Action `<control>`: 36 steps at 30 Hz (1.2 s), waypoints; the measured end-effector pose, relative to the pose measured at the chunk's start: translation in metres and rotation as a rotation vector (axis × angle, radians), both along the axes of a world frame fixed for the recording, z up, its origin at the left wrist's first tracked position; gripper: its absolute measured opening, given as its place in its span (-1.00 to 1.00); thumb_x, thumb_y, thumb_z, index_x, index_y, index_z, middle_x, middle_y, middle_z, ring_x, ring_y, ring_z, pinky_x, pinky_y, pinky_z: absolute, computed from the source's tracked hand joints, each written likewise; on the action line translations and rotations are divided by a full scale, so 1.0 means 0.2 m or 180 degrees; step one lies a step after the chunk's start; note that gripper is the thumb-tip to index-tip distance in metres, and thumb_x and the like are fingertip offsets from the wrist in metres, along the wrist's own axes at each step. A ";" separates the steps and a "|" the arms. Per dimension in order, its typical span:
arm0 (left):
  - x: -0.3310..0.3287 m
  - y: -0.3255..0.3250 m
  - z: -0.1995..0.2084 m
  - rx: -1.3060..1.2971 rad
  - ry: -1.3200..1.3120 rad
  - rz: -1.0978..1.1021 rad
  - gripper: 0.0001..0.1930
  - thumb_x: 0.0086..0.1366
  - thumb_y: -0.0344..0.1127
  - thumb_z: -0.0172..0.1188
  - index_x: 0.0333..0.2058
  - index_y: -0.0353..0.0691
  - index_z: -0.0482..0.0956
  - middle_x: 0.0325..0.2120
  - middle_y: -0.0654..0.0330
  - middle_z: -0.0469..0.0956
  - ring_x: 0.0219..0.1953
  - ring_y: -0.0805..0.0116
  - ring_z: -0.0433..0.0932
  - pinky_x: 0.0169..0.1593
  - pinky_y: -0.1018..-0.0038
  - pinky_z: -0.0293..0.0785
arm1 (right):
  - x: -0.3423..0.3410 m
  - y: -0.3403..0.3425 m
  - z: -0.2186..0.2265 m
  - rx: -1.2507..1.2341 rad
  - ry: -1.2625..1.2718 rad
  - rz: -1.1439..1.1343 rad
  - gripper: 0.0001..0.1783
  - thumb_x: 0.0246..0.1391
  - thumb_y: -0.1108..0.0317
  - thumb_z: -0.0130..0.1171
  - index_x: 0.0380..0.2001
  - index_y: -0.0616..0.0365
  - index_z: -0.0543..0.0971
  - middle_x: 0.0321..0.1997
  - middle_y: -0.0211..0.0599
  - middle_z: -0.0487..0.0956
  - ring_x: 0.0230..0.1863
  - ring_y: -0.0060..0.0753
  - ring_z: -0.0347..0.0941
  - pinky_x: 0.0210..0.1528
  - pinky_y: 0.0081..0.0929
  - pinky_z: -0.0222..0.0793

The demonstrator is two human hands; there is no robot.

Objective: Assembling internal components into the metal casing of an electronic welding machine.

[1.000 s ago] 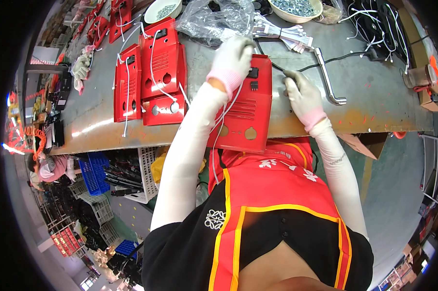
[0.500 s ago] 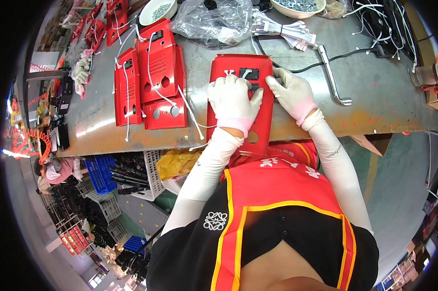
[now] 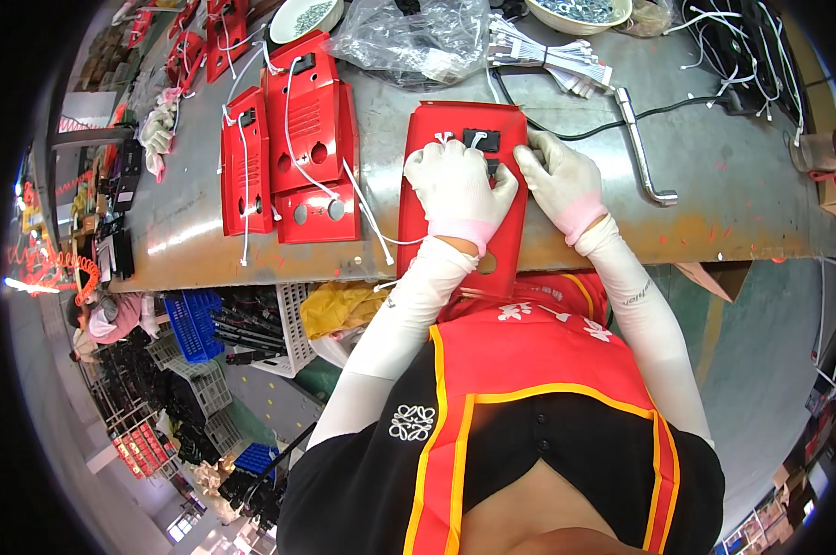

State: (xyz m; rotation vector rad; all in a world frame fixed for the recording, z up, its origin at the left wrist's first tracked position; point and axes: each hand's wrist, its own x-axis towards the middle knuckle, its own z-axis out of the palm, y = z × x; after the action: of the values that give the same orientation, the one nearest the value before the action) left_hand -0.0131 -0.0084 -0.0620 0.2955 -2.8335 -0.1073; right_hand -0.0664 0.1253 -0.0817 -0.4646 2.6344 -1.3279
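Note:
A red sheet-metal panel [image 3: 423, 222] lies in front of me at the table's front edge. Near its top is a black rectangular part [image 3: 481, 140] with a white cable plug at it; a smaller black part is partly covered by my hand. My left hand [image 3: 462, 190], in a white glove, rests on the panel with fingers curled just below the white plugs. What those fingers hold, if anything, is hidden. My right hand [image 3: 559, 180], gloved too, is closed at the panel's right edge, thumb up against it and fingertips partly out of sight. A white cable [image 3: 367, 208] runs from the panel's left side.
More red panels [image 3: 312, 139] with white cables lie stacked at the left. A bent metal socket wrench [image 3: 642, 153] and a black cord [image 3: 612, 125] lie right. Behind are a clear plastic bag [image 3: 413, 42], bundled white cables [image 3: 552, 55] and bowls of small hardware [image 3: 575, 11].
The whole view has shifted slightly. My left hand has slid a little to the right over the panel, its thumb nearer the right edge. My right hand stays at that edge.

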 end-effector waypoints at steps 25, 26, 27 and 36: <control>0.35 -0.33 0.08 0.0938 0.1105 -0.0517 -0.77 0.00 -0.47 0.27 -0.29 -0.20 0.56 -0.24 0.12 0.52 -0.11 0.10 0.42 0.01 0.25 0.30 | 0.06 0.44 0.04 0.1362 0.2537 -0.0647 -0.62 -0.08 0.31 0.27 -0.12 0.06 0.57 -0.14 -0.16 0.52 -0.07 -0.07 0.41 0.00 -0.10 0.28; 0.36 -0.35 0.08 0.1037 0.1054 -0.0378 -0.76 0.01 -0.48 0.26 -0.27 -0.20 0.57 -0.21 0.11 0.51 -0.08 0.10 0.41 0.04 0.25 0.29 | 0.05 0.51 0.03 0.1491 0.2438 -0.0729 -0.60 -0.09 0.29 0.27 -0.10 0.08 0.56 -0.09 -0.15 0.50 -0.03 -0.05 0.39 0.04 -0.08 0.25; 0.37 -0.37 0.08 0.1141 0.1011 -0.0254 -0.75 0.02 -0.49 0.26 -0.26 -0.21 0.57 -0.17 0.10 0.50 -0.05 0.10 0.39 0.06 0.26 0.28 | 0.04 0.56 0.02 0.1627 0.2348 -0.0826 -0.58 -0.09 0.28 0.28 -0.09 0.09 0.55 -0.03 -0.15 0.48 0.01 -0.03 0.37 0.07 -0.05 0.23; 0.11 -0.17 0.12 0.0396 0.0528 -0.0964 -0.36 -0.13 -0.18 0.45 0.00 -0.06 0.48 0.02 0.09 0.40 0.13 0.00 0.29 0.20 0.01 0.12 | 0.02 0.55 0.07 0.1931 0.1122 -0.0799 -0.68 -0.01 0.16 0.15 -0.24 0.14 0.54 -0.27 -0.08 0.53 -0.18 -0.01 0.46 -0.08 -0.10 0.33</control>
State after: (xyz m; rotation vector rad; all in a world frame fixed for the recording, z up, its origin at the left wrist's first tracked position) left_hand 0.0092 -0.0426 -0.0377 -0.1150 -2.6894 -0.3549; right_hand -0.0625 0.2355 -0.0672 -0.2997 3.2728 -0.4498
